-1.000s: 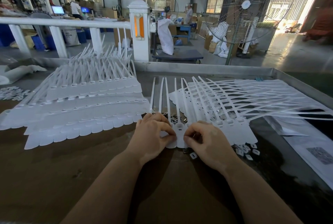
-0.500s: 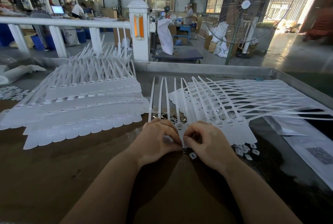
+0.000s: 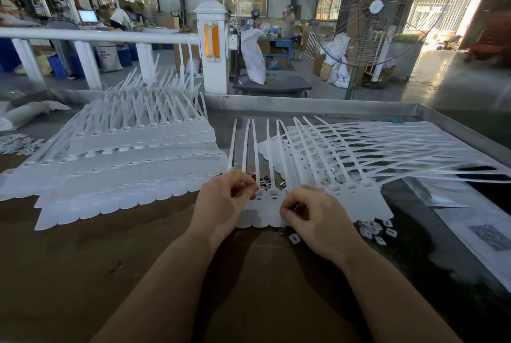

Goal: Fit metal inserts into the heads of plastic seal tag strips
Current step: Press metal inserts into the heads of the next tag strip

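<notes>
- Two bare hands rest over a row of joined white plastic seal tag strips (image 3: 265, 204) at the tabletop's (image 3: 83, 273) centre.
- Left hand (image 3: 224, 201): grip curled, fingertips pinched together at a strip head; what they hold I cannot tell.
- Right hand (image 3: 318, 218): grip pinched on something small and dark, unclear.
- Small metal inserts (image 3: 265, 178) lie at 12 o'clock of the hands.
- Stacked white strips (image 3: 124, 166) sit at 10 o'clock.

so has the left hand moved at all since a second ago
Yes, slightly. The left hand has drawn back left, away from the right hand, uncovering two slotted tag heads between them; the big strip stack stayed put.
</notes>
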Tool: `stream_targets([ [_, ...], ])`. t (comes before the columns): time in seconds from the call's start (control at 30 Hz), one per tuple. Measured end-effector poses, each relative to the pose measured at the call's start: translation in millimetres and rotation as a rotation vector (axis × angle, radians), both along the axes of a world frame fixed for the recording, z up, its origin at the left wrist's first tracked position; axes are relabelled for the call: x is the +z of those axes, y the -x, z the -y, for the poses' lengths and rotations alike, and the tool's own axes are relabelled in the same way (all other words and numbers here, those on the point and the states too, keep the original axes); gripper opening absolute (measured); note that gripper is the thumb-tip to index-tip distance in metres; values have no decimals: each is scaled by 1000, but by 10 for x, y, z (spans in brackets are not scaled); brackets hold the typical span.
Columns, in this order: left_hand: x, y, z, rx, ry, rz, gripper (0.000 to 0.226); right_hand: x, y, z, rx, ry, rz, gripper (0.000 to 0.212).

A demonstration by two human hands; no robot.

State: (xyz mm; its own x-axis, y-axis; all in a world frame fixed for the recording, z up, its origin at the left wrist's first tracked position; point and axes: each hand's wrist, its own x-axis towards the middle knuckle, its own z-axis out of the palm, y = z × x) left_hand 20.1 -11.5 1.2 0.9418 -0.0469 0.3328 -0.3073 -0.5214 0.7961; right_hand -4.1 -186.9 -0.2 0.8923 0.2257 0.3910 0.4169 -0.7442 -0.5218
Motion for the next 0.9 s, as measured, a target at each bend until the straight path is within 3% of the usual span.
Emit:
stream_targets([
  [0.33,14,-12,10,60,125,-48,20,12,-3,-3,-4,8,-8,7],
  [0.63,144,-102,61,86,22,-87,11,1,-26,3,-13,10,-6,10],
  [0.83,142,-171,118,126,-174,-113,3,3,-26,12,-6,3,-14,9],
  [0.9,130,-193,117,150,-213,-157,11,6,-23,12,-3,5,-15,10],
])
